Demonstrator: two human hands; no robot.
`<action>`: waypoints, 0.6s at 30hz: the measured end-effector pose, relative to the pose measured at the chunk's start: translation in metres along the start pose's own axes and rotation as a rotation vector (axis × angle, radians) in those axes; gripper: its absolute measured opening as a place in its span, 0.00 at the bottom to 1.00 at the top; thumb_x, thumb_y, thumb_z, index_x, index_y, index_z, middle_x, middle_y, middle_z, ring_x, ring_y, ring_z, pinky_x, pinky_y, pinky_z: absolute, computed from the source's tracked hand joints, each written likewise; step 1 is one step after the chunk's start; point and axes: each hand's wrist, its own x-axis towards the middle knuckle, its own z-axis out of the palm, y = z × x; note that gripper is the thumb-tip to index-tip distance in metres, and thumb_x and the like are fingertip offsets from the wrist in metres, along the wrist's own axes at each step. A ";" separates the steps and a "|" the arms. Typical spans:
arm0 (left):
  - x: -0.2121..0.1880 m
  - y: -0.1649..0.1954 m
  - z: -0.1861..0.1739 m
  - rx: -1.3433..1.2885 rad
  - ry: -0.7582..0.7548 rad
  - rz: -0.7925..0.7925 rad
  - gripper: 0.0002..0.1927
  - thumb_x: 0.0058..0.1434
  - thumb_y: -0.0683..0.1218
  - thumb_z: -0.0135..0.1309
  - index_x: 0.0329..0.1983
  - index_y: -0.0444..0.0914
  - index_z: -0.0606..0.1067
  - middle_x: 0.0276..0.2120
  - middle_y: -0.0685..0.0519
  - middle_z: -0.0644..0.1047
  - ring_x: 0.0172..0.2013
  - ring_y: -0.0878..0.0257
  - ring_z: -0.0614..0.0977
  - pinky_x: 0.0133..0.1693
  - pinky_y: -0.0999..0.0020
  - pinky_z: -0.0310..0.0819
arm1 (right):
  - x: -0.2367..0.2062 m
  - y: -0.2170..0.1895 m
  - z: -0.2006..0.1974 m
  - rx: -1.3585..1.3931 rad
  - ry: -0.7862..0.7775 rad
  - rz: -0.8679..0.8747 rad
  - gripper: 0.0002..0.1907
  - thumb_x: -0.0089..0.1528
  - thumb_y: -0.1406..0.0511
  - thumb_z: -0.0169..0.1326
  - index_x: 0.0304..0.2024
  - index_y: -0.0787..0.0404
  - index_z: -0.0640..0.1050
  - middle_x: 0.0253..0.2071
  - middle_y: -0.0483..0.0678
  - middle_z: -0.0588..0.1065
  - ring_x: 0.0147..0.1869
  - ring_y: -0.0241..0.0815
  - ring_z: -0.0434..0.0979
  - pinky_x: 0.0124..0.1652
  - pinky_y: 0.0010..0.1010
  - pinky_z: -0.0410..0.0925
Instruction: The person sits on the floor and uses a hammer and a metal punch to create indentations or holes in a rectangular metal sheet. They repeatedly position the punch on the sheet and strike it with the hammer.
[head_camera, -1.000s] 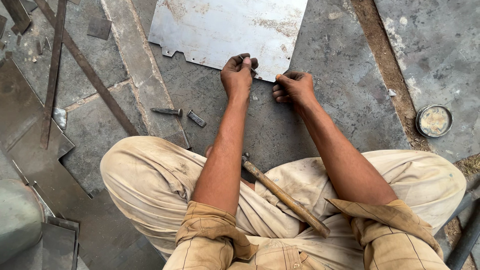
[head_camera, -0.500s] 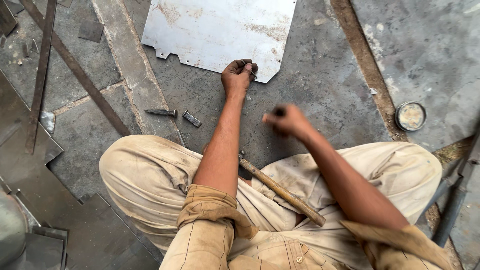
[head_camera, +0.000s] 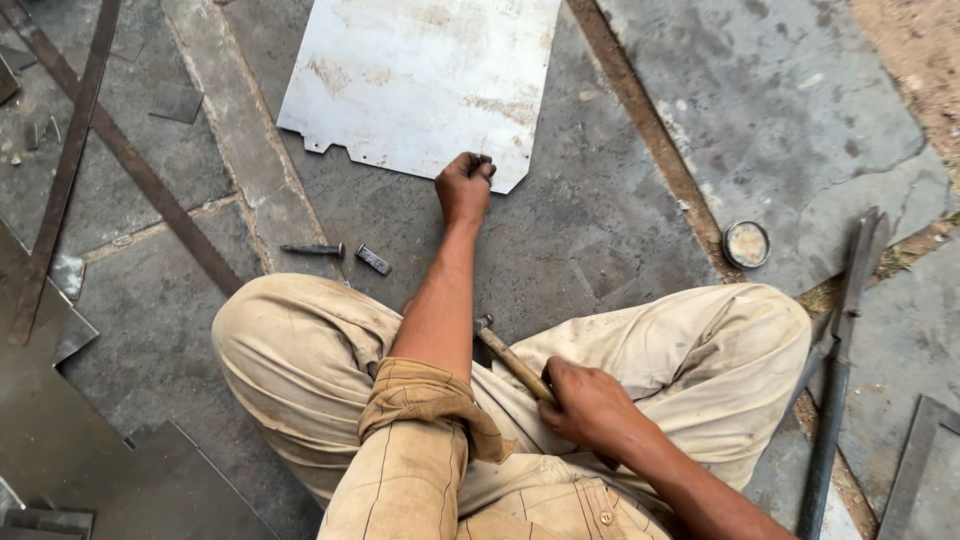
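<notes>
Left hand (head_camera: 465, 187) out front on the stone floor (head_camera: 610, 230), fingers curled shut at the near edge of the metal sheet (head_camera: 425, 80), probably pinching a small thing, hard to tell. Right hand (head_camera: 590, 405) in the lap, fingers clamped round the wooden hammer handle (head_camera: 513, 362). Punch (head_camera: 312, 249) and small metal piece (head_camera: 372, 260) lying beside the left knee.
</notes>
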 end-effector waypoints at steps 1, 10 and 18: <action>-0.003 -0.001 -0.001 0.042 0.009 0.055 0.03 0.59 0.37 0.61 0.35 0.36 0.83 0.29 0.51 0.85 0.29 0.63 0.85 0.32 0.66 0.78 | -0.003 -0.003 -0.002 0.063 -0.041 0.026 0.18 0.65 0.57 0.56 0.46 0.65 0.71 0.33 0.59 0.79 0.40 0.58 0.79 0.42 0.47 0.70; -0.012 -0.015 -0.003 0.189 -0.050 0.305 0.02 0.60 0.40 0.61 0.36 0.39 0.81 0.34 0.50 0.85 0.37 0.55 0.87 0.37 0.62 0.80 | -0.030 0.000 -0.023 0.464 0.329 0.269 0.28 0.63 0.56 0.54 0.65 0.51 0.70 0.23 0.48 0.77 0.23 0.39 0.72 0.26 0.36 0.65; -0.017 -0.016 -0.001 0.222 -0.037 0.307 0.02 0.59 0.39 0.61 0.35 0.38 0.82 0.34 0.49 0.84 0.36 0.55 0.87 0.36 0.61 0.80 | 0.024 0.022 -0.031 0.453 0.703 0.181 0.29 0.69 0.58 0.54 0.71 0.52 0.65 0.24 0.48 0.75 0.24 0.36 0.71 0.24 0.33 0.65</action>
